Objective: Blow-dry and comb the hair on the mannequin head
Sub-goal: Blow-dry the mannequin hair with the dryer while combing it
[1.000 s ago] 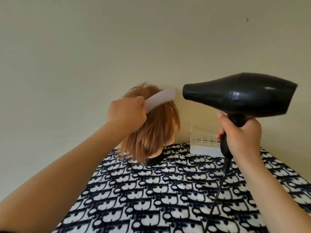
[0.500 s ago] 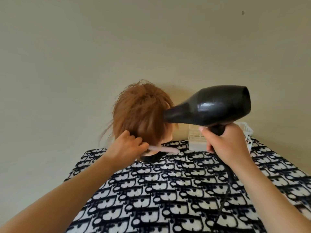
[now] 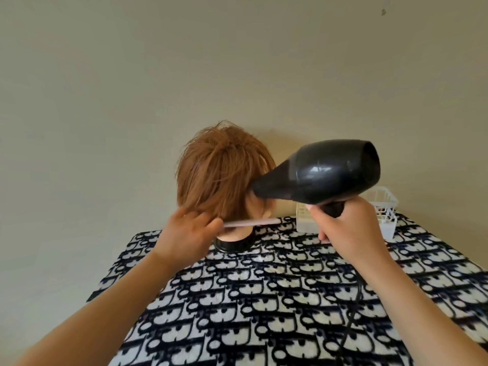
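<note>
Pinches the pale comb [image 3: 250,222] in the left hand [image 3: 187,233], fingers curled round its end, and holds it level just under the hair ends at 6 o'clock of the mannequin head [image 3: 224,180], as half a second ago; one second ago held it up at the crown. Grips the handle of the black hair dryer [image 3: 322,175] in the right hand [image 3: 348,228], fingers wrapped round, nozzle now close against the hair at 3 o'clock, earlier well apart. Works on the head standing upright at the 12 o'clock end of the patterned cloth [image 3: 264,299], with a white basket [image 3: 385,202] at 2 o'clock.
</note>
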A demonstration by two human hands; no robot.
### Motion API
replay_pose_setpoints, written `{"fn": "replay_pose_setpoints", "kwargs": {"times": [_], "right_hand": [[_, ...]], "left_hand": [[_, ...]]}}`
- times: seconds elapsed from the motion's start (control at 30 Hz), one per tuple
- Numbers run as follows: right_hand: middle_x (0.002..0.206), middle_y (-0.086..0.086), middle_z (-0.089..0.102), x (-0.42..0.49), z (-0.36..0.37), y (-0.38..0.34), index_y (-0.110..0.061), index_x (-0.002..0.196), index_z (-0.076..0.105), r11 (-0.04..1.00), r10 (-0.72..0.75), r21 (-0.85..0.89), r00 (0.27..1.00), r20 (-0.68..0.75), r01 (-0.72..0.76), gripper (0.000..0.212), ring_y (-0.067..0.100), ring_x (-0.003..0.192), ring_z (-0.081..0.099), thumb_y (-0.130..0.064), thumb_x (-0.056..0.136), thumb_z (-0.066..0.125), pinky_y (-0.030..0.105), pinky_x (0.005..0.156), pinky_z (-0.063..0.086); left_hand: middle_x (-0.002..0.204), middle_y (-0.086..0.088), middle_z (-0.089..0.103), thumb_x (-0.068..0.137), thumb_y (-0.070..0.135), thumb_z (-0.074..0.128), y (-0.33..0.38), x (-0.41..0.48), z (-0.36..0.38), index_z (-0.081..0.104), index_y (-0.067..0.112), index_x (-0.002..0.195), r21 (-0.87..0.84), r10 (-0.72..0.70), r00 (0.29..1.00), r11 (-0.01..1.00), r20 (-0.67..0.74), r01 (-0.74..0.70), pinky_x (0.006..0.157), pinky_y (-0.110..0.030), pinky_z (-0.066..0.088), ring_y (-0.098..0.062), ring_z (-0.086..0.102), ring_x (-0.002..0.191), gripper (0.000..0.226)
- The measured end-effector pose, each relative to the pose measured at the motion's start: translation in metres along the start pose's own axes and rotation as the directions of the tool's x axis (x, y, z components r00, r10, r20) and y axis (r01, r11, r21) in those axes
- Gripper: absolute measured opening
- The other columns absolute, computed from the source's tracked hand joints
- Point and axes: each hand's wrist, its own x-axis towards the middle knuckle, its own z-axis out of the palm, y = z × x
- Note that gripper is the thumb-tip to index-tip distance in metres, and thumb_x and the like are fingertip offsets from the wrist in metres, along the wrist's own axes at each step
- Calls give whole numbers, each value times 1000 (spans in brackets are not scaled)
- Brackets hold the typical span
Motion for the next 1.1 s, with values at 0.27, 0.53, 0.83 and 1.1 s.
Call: {"fn": "replay_pose_setpoints", "kwargs": {"times": [0.27, 0.53, 0.83, 1.1], "right_hand": [[48, 12, 63, 0, -9, 0, -10, 47, 58, 979, 52, 194, 995, 84, -67, 49, 23, 48, 63, -20, 94, 67, 23, 61, 54], [49, 7, 65, 3, -13, -8, -15, 51, 61, 990, 10, 142, 1000, -7, -9, 43, 17, 46, 64, -22, 93, 68, 18, 58, 50], [49, 4, 65, 32, -19, -27, -18, 57, 61, 995, -11, 103, 999, -54, 16, 37, 11, 43, 62, -26, 92, 69, 23, 56, 48], [52, 0, 66, 46, -19, -45, -14, 66, 62, 993, -58, 92, 990, -128, 70, 30, 8, 41, 61, -27, 92, 67, 11, 48, 46]], "left_hand": [[70, 9, 67, 54, 8, 76, -4, -15, 19, 69, 28, 88, 68, 40, 930, 995, 366, -69, 88, -36, 44, -19, 67, 72, 40], [66, 3, 56, 96, 27, 46, -2, -22, 18, 61, 14, 78, -238, 28, 998, 970, -53, -40, 67, -34, 42, -24, 54, 55, 27], [52, -3, 48, 96, 25, 42, -24, 15, -32, 51, 8, 75, -444, -488, 799, 838, -352, 316, 54, -34, 24, -26, 41, 44, 28], [53, 4, 47, 95, 40, 39, -52, 54, -39, 45, 25, 84, -320, -505, 846, 841, -171, 437, 56, -32, 33, -32, 50, 51, 20]]}}
